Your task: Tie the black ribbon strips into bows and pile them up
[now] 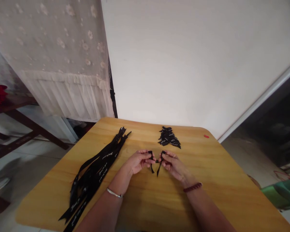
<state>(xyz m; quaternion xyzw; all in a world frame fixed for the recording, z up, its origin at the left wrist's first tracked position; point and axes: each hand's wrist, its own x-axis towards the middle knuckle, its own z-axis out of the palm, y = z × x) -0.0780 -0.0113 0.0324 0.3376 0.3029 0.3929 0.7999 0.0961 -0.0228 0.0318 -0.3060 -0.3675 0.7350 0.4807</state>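
Note:
Between my two hands, just above the table, is a black ribbon (157, 161) with a small knot in its middle and two tails hanging down. My left hand (141, 161) pinches one loop of it between thumb and fingers. On the other side, my right hand (171, 163) pinches the opposite loop. A long bundle of loose black ribbons (96, 170) with white script lies along the left of the table. Beyond my hands sits a small pile of black ribbon bows (168, 137), also printed in white.
The wooden table (222, 180) has rounded corners and stands against a white wall (195, 58). A small red piece (206, 136) lies near its far right corner. A lace curtain (70, 64) hangs at left, by a dark wooden stool (26, 125). Something green (282, 193) is at right.

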